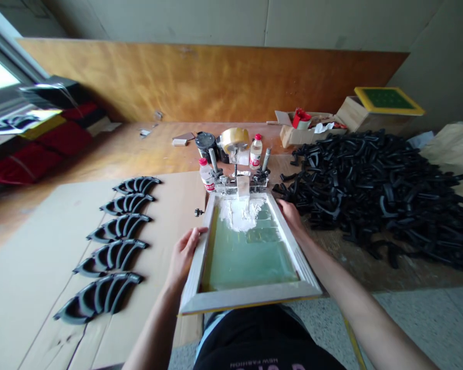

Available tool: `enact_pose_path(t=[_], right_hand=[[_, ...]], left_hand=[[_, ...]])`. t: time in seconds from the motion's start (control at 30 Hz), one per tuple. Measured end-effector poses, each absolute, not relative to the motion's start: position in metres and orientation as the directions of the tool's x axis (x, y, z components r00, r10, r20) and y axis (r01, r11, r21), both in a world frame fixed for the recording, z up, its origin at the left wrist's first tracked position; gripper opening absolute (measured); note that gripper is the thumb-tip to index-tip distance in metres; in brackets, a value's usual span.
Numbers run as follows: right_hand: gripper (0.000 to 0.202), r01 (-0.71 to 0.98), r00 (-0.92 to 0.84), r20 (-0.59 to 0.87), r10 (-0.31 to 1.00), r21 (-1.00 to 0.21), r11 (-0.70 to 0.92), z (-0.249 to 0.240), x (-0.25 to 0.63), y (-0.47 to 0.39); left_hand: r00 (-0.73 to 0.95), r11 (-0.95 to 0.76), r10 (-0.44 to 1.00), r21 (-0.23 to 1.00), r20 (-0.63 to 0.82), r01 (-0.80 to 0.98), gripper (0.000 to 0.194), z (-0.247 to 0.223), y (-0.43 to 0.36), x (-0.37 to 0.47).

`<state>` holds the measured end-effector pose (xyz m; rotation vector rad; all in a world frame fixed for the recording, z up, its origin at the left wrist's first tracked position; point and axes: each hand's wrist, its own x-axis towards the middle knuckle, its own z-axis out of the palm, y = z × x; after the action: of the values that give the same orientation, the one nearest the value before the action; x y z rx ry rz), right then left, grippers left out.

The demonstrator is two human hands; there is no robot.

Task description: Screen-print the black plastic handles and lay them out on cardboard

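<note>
A screen frame (pixel 250 291) with a green mesh lies in front of me, its far end at a metal clamp (pixel 235 184). White paste (pixel 241 215) is spread over the far part of the mesh, where a pale squeegee (pixel 243 186) rests. My left hand (pixel 185 249) is at the frame's left side, thumb on top and its other fingers partly hidden. At the far right side of the frame is my right hand (pixel 290 215), its fingers mostly hidden beside or under the edge.
Rows of curved black parts (pixel 100 298) lie on cardboard (pixel 165 308) at the left. A large heap of black parts (pixel 362 190) covers the right side. Behind the clamp stand red-capped bottles (pixel 256 151), a black tub (pixel 206 144) and a tape roll (pixel 234 139).
</note>
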<state>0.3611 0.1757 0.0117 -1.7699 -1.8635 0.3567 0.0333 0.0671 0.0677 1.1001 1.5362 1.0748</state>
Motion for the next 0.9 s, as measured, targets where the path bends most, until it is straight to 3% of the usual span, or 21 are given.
enact_pose_path(t=[0.07,0.17,0.23,0.37,0.57,0.67,0.77,0.9], right_hand=[[0.036,0.832,-0.006,0.336,0.942,-0.52,0.191,0.028,0.358,0.192],[0.056,0.803,-0.249,0.494,0.833,-0.376,0.462,0.047,0.321,0.215],[0.047,0.793,-0.393,0.415,0.821,-0.3,0.531,0.052,0.293,0.224],[0.009,0.818,-0.5,0.203,0.842,-0.209,0.536,0.042,0.27,0.21],[0.01,0.485,-0.844,0.145,0.517,-0.204,0.85,0.047,0.301,0.171],[0.01,0.485,-0.832,0.163,0.531,-0.252,0.837,0.052,0.301,0.172],[0.015,0.556,-0.751,0.278,0.599,-0.224,0.8,0.04,0.294,0.168],[0.013,0.494,-0.784,0.302,0.542,-0.224,0.84,0.025,0.296,0.155]], left_hand=[[-0.139,0.274,0.957,0.952,-0.255,0.135,0.066,0.043,0.06,0.033],[-0.188,0.308,0.943,0.936,-0.275,0.171,0.078,0.011,0.061,0.035],[-0.233,0.309,0.938,0.923,-0.256,0.229,0.073,-0.002,0.063,0.036],[-0.261,0.314,0.934,0.909,-0.244,0.274,0.064,-0.011,0.064,0.035],[-0.276,0.336,0.925,0.903,-0.262,0.268,0.063,-0.012,0.061,0.036],[-0.285,0.337,0.923,0.899,-0.257,0.28,0.063,-0.013,0.061,0.036],[-0.282,0.338,0.924,0.9,-0.26,0.276,0.065,-0.011,0.061,0.036],[-0.266,0.346,0.923,0.9,-0.277,0.264,0.067,-0.004,0.061,0.038]])
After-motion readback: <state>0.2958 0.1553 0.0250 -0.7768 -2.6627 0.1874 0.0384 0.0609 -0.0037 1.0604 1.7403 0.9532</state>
